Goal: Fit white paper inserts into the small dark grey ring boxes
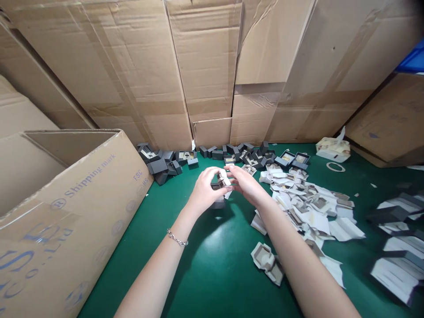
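Note:
Over the green table, my left hand grips a small folded white and grey card insert between thumb and fingers. My right hand comes at the insert from the right, fingers bent and their tips against its edge. Just below the insert is a small dark jewelry box, partly hidden by my left hand; whether my fingers touch it I cannot tell. Another folded card insert lies on the table near my right forearm.
Several small dark boxes, some open, line the back and back left. A heap of torn white card spreads on the right. A large carton stands left. Tissues, a tape ring and blurred dark boxes lie right.

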`<state>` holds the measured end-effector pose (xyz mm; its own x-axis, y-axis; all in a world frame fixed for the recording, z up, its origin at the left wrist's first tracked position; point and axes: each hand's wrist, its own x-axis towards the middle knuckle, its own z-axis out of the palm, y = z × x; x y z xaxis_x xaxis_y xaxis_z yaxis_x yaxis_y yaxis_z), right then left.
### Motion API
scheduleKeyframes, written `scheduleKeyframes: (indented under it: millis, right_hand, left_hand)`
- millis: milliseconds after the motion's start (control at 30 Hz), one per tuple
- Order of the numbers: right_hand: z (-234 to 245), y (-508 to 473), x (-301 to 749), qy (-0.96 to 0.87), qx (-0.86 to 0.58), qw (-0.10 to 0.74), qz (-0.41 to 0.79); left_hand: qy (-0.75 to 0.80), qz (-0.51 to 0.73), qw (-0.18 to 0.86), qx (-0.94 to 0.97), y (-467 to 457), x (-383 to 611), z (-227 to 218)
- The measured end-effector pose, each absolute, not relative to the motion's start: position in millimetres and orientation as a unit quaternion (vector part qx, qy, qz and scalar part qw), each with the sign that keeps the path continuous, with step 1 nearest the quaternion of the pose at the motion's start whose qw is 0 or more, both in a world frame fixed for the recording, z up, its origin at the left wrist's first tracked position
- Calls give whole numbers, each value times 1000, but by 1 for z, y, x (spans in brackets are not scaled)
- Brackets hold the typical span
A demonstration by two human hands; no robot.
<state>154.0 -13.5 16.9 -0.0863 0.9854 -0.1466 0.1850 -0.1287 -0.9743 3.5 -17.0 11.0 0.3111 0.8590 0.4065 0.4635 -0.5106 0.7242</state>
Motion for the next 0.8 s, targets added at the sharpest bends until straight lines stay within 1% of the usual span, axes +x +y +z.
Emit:
scheduleKeyframes:
  millis: [67, 133, 267, 467, 667, 733, 800]
  right_hand:
    - [9, -10, 157, -615, -624, 294, 381]
    - [2, -9, 161, -668, -651, 213, 292]
    - [-9, -14, 162, -715, -641, 139, 242]
    - [-9, -14, 157, -739, -646, 84, 170]
    - [-5, -11, 171, -693, -706, 43, 138]
    - [0, -12, 175, -678, -721, 37, 135]
    - [10, -16, 178, -681, -718, 59, 133]
  left_hand:
    - [445, 420, 257, 748, -15, 1, 12]
    - [459, 440, 277, 720, -13, -1, 12]
    - [473, 474, 333, 664, -9, -5, 10]
    - [467, 489, 391, 625, -7, -4, 6]
    - [414, 509, 514, 552, -6, -3, 8]
    - [392, 516, 551, 525, -7, -2, 11]
    - [370, 514, 595, 495, -10, -1, 15]
